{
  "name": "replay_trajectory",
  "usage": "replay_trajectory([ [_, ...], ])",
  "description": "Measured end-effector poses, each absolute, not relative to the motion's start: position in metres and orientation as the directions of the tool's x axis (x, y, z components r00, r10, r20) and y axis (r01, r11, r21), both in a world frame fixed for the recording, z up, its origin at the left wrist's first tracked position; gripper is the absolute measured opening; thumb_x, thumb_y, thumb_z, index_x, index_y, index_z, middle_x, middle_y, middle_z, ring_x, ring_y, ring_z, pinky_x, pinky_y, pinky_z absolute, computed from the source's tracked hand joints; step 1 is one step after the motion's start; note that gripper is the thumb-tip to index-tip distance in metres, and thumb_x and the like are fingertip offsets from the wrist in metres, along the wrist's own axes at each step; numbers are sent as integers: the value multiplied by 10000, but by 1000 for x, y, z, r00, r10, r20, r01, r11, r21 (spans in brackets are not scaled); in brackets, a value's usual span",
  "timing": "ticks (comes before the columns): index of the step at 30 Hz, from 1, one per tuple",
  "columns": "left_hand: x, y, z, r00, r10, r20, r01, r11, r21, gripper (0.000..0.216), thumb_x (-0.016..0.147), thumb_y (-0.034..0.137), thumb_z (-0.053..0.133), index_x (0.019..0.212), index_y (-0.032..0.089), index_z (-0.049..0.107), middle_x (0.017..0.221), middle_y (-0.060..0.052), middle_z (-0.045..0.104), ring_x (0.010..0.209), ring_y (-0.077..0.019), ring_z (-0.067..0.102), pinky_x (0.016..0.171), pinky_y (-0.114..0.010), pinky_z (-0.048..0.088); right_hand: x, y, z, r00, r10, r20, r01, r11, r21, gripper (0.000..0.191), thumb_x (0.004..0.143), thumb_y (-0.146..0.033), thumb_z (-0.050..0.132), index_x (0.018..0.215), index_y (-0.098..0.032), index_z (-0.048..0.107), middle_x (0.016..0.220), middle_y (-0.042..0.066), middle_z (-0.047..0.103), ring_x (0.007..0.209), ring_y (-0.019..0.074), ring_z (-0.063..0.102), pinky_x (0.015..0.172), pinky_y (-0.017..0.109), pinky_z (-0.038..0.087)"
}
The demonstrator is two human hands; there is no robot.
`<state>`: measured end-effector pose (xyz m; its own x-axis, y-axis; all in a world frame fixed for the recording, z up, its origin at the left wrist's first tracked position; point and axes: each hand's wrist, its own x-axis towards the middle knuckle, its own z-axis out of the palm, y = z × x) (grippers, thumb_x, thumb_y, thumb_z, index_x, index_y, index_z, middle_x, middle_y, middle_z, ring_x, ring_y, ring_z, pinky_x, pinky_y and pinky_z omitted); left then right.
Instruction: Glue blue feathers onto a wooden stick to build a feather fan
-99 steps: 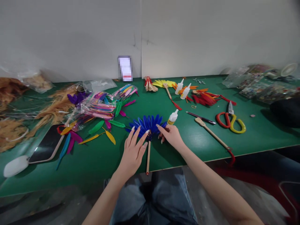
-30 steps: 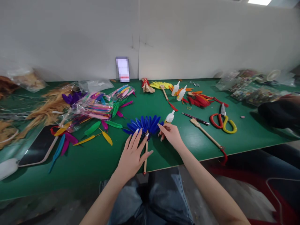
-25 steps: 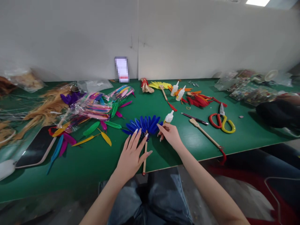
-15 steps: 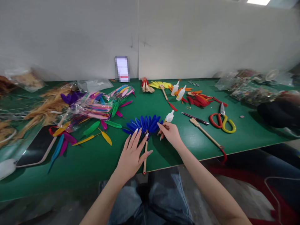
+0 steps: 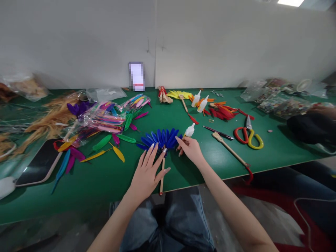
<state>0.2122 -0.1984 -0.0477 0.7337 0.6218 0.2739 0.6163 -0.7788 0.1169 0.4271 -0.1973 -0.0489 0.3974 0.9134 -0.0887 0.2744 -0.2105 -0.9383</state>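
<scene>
A fan of blue feathers [image 5: 163,136] with a wooden handle [image 5: 162,175] lies in front of me, its handle pointing to the near table edge. My left hand [image 5: 149,168] rests over the base of the fan, fingers outstretched and holding nothing. At the fan's right side my right hand [image 5: 190,148] has thumb and index finger pinched on the tip of the outermost blue feather; the other fingers are curled. Just behind that hand is a white glue bottle [image 5: 190,130], its lower part hidden.
To the left lie bagged colored feathers [image 5: 105,119], loose feathers and a phone [image 5: 40,162]. On the right are a pen [image 5: 218,132], a wooden stick [image 5: 231,148] and scissors [image 5: 249,134]. Farther back stand two glue bottles [image 5: 199,101] near a yellow feather fan [image 5: 180,95].
Both hands keep their places on the blue fan. The view has shifted very slightly; nothing else visibly differs.
</scene>
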Motion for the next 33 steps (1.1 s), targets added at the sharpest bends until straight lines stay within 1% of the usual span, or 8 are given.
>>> replay_trajectory([
  [4, 212, -199, -48, 732, 622, 278, 614, -779, 127, 553, 954, 476, 361, 1437, 206, 355, 1543, -99, 204, 1420, -275, 175, 1120, -461, 257, 428, -201, -45, 392, 911, -128, 292, -255, -922, 415, 823, -579, 512, 689, -187, 538, 555, 19, 657, 358, 113, 571, 367, 201, 418],
  [7, 211, -199, -48, 729, 624, 281, 613, -778, 136, 548, 954, 472, 363, 1434, 206, 363, 1541, -97, 211, 1417, -276, 184, 1121, -457, 256, 430, -208, -38, 396, 911, -112, 343, -260, -903, 400, 865, -556, 460, 816, -177, 580, 562, 8, 655, 351, 106, 558, 349, 194, 395],
  [9, 211, -199, -48, 729, 622, 285, 612, -779, 136, 548, 954, 471, 367, 1434, 207, 362, 1542, -97, 210, 1418, -276, 184, 1123, -456, 253, 432, -212, -33, 393, 915, -89, 381, -250, -890, 399, 884, -538, 435, 841, -177, 597, 587, 9, 663, 364, 98, 560, 367, 191, 408],
  [12, 212, -198, -48, 728, 621, 291, 610, -780, 139, 550, 952, 468, 376, 1437, 210, 357, 1544, -94, 205, 1417, -277, 186, 1126, -456, 246, 436, -213, -34, 384, 919, -88, 379, -244, -893, 368, 878, -505, 456, 831, -175, 612, 625, 19, 678, 392, 97, 570, 377, 188, 414],
  [17, 212, -199, -48, 727, 619, 297, 606, -782, 145, 535, 951, 463, 383, 1430, 224, 371, 1542, -88, 212, 1417, -275, 186, 1124, -457, 251, 438, -207, -46, 405, 905, -129, 241, -242, -940, 313, 797, -469, 577, 840, -162, 620, 621, 26, 671, 386, 104, 557, 324, 186, 363],
  [21, 212, -199, -48, 725, 622, 295, 609, -779, 146, 536, 950, 470, 382, 1426, 225, 377, 1541, -89, 215, 1418, -273, 185, 1123, -456, 252, 436, -202, -49, 439, 888, -137, 170, -231, -958, 305, 745, -459, 631, 781, -157, 608, 595, 22, 654, 363, 98, 536, 314, 185, 355],
  [27, 211, -198, -49, 728, 622, 288, 611, -780, 137, 541, 952, 469, 378, 1437, 230, 355, 1548, -87, 193, 1421, -272, 172, 1123, -456, 250, 434, -200, -50, 447, 890, -94, 177, -190, -966, 342, 720, -506, 640, 692, -169, 587, 566, 14, 646, 350, 89, 517, 374, 205, 436],
  [33, 212, -199, -49, 724, 625, 292, 612, -777, 146, 539, 951, 470, 377, 1428, 219, 374, 1540, -91, 219, 1413, -278, 199, 1124, -461, 251, 432, -201, -50, 440, 895, -76, 194, -178, -965, 360, 727, -531, 625, 689, -176, 587, 555, 15, 643, 353, 98, 518, 380, 213, 443],
])
